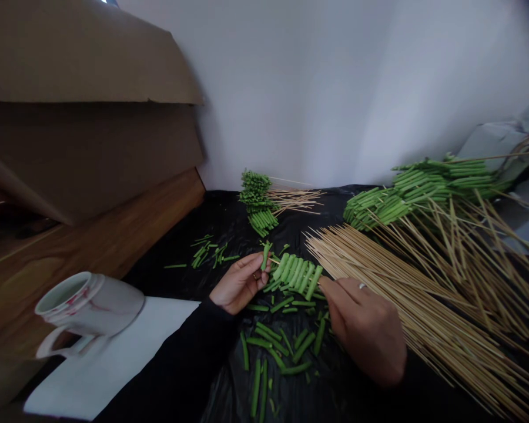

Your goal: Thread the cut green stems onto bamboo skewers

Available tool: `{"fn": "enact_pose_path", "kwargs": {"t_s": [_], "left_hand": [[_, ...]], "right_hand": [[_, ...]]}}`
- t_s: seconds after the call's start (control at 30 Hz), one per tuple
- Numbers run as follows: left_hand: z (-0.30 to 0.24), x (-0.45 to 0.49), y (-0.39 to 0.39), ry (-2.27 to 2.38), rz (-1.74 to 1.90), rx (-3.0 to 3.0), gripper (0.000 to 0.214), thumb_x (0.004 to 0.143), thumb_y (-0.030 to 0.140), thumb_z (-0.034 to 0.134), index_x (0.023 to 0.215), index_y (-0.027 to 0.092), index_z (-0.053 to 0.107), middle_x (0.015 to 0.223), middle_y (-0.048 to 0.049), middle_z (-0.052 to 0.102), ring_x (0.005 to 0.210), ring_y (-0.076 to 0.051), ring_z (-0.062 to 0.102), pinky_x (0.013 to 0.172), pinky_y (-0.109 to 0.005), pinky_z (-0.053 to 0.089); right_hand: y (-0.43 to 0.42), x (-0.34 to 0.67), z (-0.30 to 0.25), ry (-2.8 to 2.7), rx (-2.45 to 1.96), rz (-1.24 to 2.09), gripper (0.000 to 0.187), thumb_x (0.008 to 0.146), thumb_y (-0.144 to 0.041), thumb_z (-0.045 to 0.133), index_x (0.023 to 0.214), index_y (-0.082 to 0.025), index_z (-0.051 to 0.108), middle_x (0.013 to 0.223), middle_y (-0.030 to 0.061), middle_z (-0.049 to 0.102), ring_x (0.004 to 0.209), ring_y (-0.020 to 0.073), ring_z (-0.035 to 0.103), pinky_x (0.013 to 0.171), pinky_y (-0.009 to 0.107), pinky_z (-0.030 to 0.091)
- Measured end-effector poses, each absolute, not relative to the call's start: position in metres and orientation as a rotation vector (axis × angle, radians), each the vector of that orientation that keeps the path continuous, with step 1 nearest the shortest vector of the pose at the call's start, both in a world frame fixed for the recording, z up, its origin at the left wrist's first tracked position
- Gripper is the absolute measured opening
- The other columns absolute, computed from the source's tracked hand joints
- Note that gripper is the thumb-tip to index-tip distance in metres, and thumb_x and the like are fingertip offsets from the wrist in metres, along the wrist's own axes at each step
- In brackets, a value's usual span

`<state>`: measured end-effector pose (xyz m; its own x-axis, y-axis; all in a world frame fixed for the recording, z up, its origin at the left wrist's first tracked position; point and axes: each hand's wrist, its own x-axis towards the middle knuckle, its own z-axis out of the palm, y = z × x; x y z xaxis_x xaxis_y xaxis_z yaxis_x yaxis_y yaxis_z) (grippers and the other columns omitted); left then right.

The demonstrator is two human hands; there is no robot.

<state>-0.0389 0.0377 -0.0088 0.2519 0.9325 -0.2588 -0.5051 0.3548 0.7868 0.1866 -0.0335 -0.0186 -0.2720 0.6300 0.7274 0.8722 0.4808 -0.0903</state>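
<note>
Between my hands is a thin wooden skewer (274,260) with a row of cut green bean pieces (296,272) threaded side by side on it. My right hand (365,329), wearing a ring, is closed around the skewer's near end, just right of the row. My left hand (242,283) pinches a single green bean piece (265,256) at the skewer's pointed end; whether the point has entered it I cannot tell. Loose bean pieces (271,341) lie scattered below and under the skewer on black plastic sheeting (229,382).
A big pile of bare skewers (405,294) spreads to the right. Finished bean skewers are stacked at the back (258,197) and back right (427,185). On the left stand a mug (119,305) on white paper (158,323) and a cardboard box (92,153). A white wall (300,88) closes the back.
</note>
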Motion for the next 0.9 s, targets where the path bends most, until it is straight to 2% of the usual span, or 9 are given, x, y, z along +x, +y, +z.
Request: {"fn": "enact_pose_path", "kwargs": {"t_s": [0.4,0.9], "left_hand": [[-0.0091,-0.0386,0.0378,0.829,1.090,0.638,0.021,0.068,0.016,0.082,0.085,0.010,0.073,0.073,-0.0037,0.065,0.065,-0.008,0.059,0.060,-0.016,0.050],[-0.0110,-0.0346,0.0352,0.898,1.054,0.741,0.023,0.064,0.022,0.085,0.077,0.008,0.074,0.072,-0.0038,0.066,0.065,-0.008,0.058,0.061,-0.017,0.048]], "right_hand": [[-0.0337,0.1866,-0.0185,-2.012,-1.248,-0.448,0.029,0.087,-0.007,0.043,0.097,-0.015,0.068,0.069,0.0029,0.058,0.061,0.0145,0.053,0.054,0.030,0.034],[-0.0334,0.1834,-0.0264,-2.016,-1.246,-0.400,0.027,0.089,-0.007,0.043,0.097,-0.015,0.067,0.069,0.0030,0.058,0.064,0.0155,0.052,0.058,0.030,0.032]]}}
